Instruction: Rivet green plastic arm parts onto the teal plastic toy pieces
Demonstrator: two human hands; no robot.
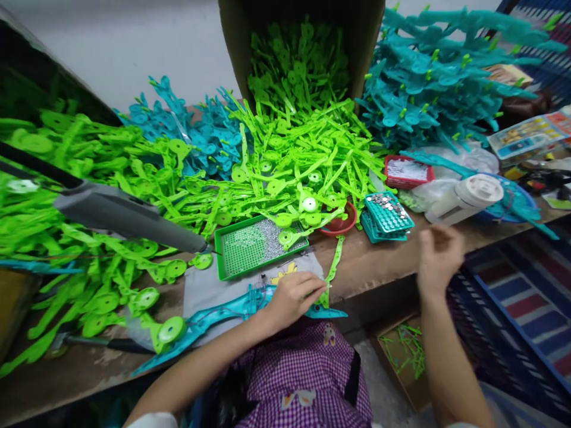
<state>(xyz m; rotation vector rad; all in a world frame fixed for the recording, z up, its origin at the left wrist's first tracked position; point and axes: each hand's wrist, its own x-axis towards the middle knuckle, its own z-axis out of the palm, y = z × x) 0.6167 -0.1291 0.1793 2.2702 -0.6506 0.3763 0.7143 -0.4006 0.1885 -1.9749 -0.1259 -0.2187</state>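
Observation:
My left hand [294,297] is over a long teal plastic piece [214,310] that lies on a grey cloth. Its fingertips are pinched together, and whatever is between them is too small to make out. Close to those fingertips is a lime green plastic arm [335,261]. Thin dark wires run along the teal piece. My right hand [439,258] is raised at the front of the bench, its fingers curled inward and somewhat blurred; I cannot see what they hold. Nearest to it are a white bottle [464,199] and stacked teal trays [387,220] with small silver discs.
A green tray [218,255] of tiny metal parts stands behind the teal piece. To its left a grey power tool [129,214] hangs in. Heaps of lime green parts [312,148] and teal parts [437,89] fill the back. A hammer [102,342] lies front left.

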